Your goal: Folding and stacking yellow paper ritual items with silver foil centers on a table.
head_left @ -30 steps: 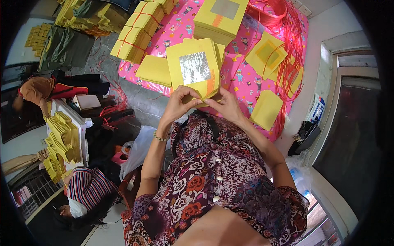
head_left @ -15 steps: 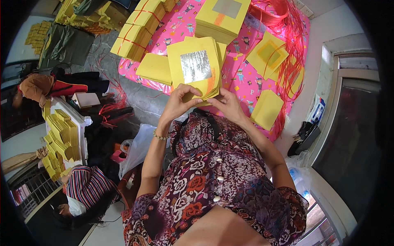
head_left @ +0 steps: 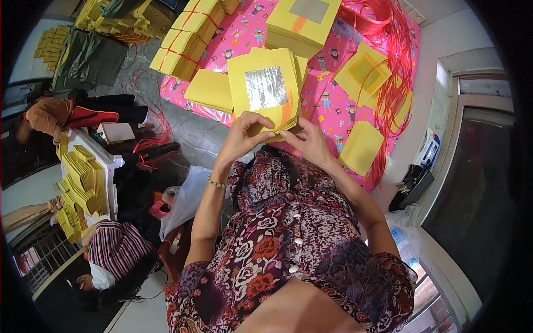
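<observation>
Very little has moved since the earlier frame: the stack of yellow sheets (head_left: 265, 87) and the two hands are almost at the same place.

At the near edge of this stack, the left grip (head_left: 246, 136) is closed on it, the thumb lying on the top sheet and the fingers curled. The right grip (head_left: 306, 141) is pinching the near right corner, its thumb tip close to the left one. The top sheet carries a silver square and, at its near right, an orange mark.

The stack is over the near part of the desk (head_left: 320, 109), which has a pink printed cover. Just to the left lies a plain yellow pile (head_left: 210, 90); farther left are tied yellow bundles (head_left: 183, 49). Beyond the held stack stands a taller yellow stack (head_left: 297, 30). To the right, red strings (head_left: 393, 61) hang over loose yellow sheets (head_left: 363, 73), and nearer lies another yellow pile (head_left: 361, 147).
</observation>
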Demonstrator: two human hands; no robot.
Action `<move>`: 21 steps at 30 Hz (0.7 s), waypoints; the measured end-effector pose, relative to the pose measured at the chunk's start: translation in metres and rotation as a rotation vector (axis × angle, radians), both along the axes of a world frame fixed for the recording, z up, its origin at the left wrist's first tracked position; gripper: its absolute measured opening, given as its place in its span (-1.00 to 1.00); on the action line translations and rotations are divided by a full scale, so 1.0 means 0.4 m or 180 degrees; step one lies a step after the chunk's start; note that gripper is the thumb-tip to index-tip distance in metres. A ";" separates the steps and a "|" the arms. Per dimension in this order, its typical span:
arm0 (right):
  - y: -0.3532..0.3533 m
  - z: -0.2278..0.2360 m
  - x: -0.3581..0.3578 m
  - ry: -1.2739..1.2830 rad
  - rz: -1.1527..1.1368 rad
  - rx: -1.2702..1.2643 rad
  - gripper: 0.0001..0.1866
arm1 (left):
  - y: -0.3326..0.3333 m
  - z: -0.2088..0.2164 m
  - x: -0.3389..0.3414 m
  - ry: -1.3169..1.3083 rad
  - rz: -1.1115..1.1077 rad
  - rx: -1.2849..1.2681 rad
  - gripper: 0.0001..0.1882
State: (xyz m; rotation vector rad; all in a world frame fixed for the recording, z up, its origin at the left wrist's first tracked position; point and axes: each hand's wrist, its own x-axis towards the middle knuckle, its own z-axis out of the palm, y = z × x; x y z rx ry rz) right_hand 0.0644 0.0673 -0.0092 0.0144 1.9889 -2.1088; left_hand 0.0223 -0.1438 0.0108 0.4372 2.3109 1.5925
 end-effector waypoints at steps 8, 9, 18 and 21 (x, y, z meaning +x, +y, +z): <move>-0.002 -0.011 0.003 0.0071 -0.0082 -0.0011 -0.66 | -0.002 0.007 -0.001 -0.0179 -0.0098 -0.0166 -0.75; -0.002 -0.005 0.002 0.0119 -0.0081 0.0163 -0.66 | -0.002 0.006 0.000 -0.0180 -0.0094 -0.0166 -0.75; -0.001 -0.005 0.007 0.0127 -0.0065 0.0244 -0.67 | -0.001 0.009 0.002 -0.0164 -0.0078 -0.0156 -0.75; 0.003 -0.017 0.010 0.0146 -0.0030 0.0168 -0.67 | 0.000 0.011 0.001 -0.0100 -0.0107 -0.0171 -0.76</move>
